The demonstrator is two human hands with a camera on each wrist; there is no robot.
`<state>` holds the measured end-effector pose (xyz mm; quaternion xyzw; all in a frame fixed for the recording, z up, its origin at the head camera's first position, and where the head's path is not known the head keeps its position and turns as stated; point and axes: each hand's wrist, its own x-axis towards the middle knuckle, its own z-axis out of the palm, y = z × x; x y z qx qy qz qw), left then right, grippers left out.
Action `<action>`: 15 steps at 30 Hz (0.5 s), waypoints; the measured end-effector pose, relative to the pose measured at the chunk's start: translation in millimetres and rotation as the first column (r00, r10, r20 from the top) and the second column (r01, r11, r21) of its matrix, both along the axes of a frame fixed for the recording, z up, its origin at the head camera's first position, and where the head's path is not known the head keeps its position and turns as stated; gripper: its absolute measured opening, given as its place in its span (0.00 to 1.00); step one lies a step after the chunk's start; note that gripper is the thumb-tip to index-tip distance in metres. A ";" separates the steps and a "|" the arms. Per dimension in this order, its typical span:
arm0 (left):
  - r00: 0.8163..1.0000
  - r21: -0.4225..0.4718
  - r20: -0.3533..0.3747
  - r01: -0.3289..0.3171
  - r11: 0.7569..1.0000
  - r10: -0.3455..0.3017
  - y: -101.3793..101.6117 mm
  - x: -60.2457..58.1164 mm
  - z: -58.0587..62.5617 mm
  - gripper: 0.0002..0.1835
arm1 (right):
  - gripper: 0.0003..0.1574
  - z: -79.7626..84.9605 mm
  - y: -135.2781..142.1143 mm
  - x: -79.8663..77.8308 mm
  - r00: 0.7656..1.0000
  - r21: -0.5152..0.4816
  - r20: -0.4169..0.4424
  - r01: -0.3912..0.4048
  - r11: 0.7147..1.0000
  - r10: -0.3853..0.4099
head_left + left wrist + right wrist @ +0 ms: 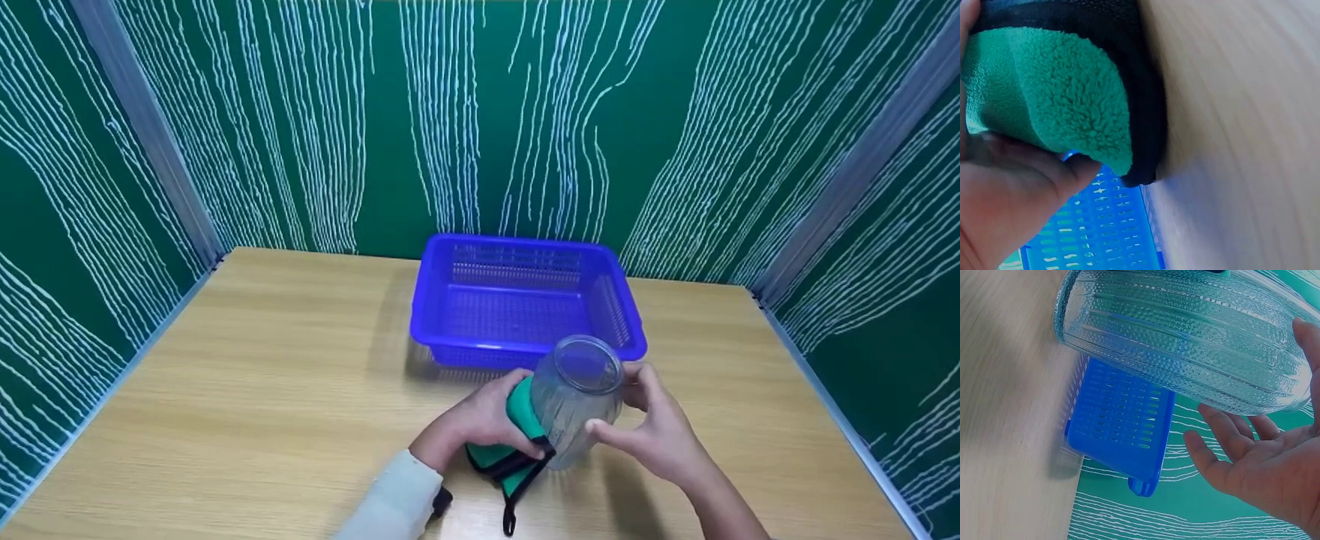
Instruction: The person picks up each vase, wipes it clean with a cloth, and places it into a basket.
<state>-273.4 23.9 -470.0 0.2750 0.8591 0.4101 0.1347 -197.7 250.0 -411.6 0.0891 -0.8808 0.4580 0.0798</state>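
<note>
A clear, ribbed glass jar (577, 412) stands on the table in front of the basket, slightly tilted in the head view. My left hand (491, 416) grips a green fleecy cloth with black edging (525, 405) and presses it against the jar's left side. The cloth's loop hangs toward the near edge. In the left wrist view the cloth (1072, 90) lies between thumb and fingers. My right hand (660, 435) is at the jar's right side. The right wrist view shows its fingers (1224, 444) loosely spread beside the jar (1185, 337), the thumb overlapping its end; contact is unclear.
A blue plastic basket (424, 300) with slotted walls stands behind the jar, near the back wall. Green panels with white wavy lines (510, 112) enclose the wooden table (262, 390) at the back and both sides. A small black item (442, 501) shows by the left wrist.
</note>
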 end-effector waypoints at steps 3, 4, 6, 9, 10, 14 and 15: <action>1.000 0.029 0.025 0.014 0.999 -0.014 -3.0 -1.7 3.5 0.48 | 0.44 1.5 0.3 1.0 1.000 0.002 0.002 -0.001 1.000 0.000; 0.999 0.044 0.031 0.018 0.999 -0.019 -3.7 -2.3 4.7 0.47 | 0.43 2.0 0.2 1.3 1.000 0.004 0.005 0.001 1.000 -0.001; 0.999 0.087 0.046 0.024 0.996 -0.028 -4.7 -3.1 7.0 0.46 | 0.42 2.7 0.1 1.8 1.000 0.006 0.006 0.001 1.000 -0.001; 0.995 0.171 0.087 0.023 0.985 -0.039 -5.3 -3.5 10.1 0.46 | 0.41 2.9 -0.2 1.1 1.000 -0.008 -0.009 -0.011 1.000 0.010; 0.993 0.202 0.107 0.019 0.979 -0.041 -5.5 -3.5 11.0 0.46 | 0.40 2.7 -0.3 0.6 1.000 -0.012 -0.016 -0.017 1.000 0.017; 0.982 0.317 0.174 0.009 0.948 -0.068 -6.4 -2.9 15.7 0.45 | 0.39 1.7 -0.2 -1.4 0.999 -0.024 -0.031 -0.031 0.999 0.030; 0.981 0.337 0.180 0.009 0.941 -0.074 -6.5 -2.6 17.2 0.44 | 0.39 1.5 -0.2 -1.7 0.999 -0.027 -0.031 -0.033 0.999 0.032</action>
